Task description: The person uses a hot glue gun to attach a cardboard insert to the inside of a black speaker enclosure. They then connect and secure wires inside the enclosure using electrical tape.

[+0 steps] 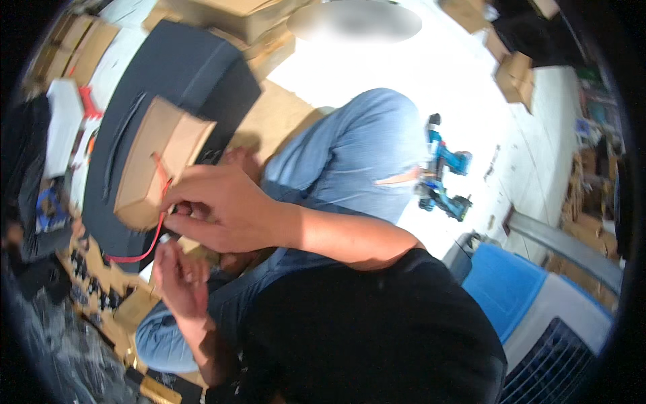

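Note:
A large black box (111, 151) with a long slot and a brown wood-coloured recess (155, 145) stands tilted in front of my crossed legs, on the left. A thin red wire (145, 254) comes out of a hole in the recess and curves down across the box's near edge. My right hand (232, 209) reaches across the recess, its thumb and fingers pinched on the red wire. Just below, my left hand (182, 279) is raised with curled fingers, close to the wire. A small whitish bit shows at its fingertips, too blurred to name.
Teal power tools (444, 168) lie on the white floor to the right of my knee. A blue and white plastic case (505, 286) sits at the lower right. Cardboard boxes (232, 20) stand behind the black box. Small dark parts (97, 289) and clear plastic wrap (67, 350) lie at the left.

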### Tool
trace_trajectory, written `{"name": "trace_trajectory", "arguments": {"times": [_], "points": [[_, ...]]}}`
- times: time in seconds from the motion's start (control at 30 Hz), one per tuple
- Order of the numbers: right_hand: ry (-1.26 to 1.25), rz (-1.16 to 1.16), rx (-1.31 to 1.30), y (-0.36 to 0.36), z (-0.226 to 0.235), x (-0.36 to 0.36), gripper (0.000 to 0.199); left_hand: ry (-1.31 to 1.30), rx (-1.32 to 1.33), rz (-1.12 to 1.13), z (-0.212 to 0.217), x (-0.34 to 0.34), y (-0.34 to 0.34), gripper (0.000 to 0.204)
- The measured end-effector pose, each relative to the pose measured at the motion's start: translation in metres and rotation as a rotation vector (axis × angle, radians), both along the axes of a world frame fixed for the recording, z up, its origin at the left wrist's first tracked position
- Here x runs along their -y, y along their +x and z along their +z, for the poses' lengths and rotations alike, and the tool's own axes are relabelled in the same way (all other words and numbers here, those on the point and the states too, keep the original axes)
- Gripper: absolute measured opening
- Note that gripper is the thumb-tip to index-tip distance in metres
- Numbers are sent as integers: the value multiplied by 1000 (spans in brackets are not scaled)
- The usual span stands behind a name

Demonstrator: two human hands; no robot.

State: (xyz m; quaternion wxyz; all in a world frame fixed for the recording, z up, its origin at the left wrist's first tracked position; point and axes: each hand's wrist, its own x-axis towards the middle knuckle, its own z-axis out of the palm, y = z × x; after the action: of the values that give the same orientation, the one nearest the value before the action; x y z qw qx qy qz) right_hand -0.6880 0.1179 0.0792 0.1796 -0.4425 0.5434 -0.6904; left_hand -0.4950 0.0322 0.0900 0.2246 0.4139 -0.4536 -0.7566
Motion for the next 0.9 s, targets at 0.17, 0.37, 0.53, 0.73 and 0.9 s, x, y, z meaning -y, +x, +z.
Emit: {"name": "trace_trajectory", "arguments": {"times": [0.17, 0.37, 0.53, 0.73, 0.9], "points": [[-84, -422, -209, -99, 35, -78, 17, 49, -111, -66, -27, 16, 10, 18], [312, -953, 15, -188, 4, -222, 22, -76, -46, -101, -25, 8, -6, 24], [810, -1059, -17, -177, -52, -294, 24, -115, -25, -165, -37, 13, -7, 30], [1278, -779, 11, -175, -173, -285, 26, -210, -50, -200, -13, 20, -5, 25], [1629, -722, -50, -186, -292, -269, 28, -230, -82, -219, -9, 19, 7, 26]]}}
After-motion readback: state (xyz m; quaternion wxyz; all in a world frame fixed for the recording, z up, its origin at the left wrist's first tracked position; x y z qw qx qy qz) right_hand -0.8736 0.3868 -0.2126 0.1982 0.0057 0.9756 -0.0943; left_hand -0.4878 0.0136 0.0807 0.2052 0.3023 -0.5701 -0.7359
